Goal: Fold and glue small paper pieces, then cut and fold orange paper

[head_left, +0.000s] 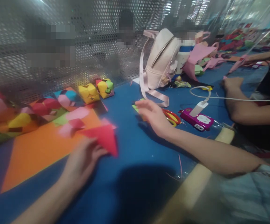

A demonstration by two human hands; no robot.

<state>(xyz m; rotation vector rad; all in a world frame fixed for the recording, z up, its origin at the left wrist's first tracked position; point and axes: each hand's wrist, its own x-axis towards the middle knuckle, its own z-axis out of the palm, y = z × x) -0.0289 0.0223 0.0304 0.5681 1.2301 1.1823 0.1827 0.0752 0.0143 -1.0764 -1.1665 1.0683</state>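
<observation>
My left hand (84,160) is closed on a red piece of folded paper (108,137), blurred by motion, above the blue table (127,149). An orange paper sheet (39,152) lies left of that hand, with small pink folded pieces (75,119) over its far corner. My right hand (154,116) is low over the table, fingers curled down over a small green and orange thing (135,107); the fingers mostly hide it, so its kind is unclear. Just beyond my right wrist rest red and yellow scissors (172,117).
Several folded paper balls (89,93) line the left back by a perforated metal screen (90,40). A white backpack (159,62) and a bottle (183,57) stand behind. A purple power strip (196,119) with a plugged-in cable lies right. Another person's arm (249,105) rests at the right.
</observation>
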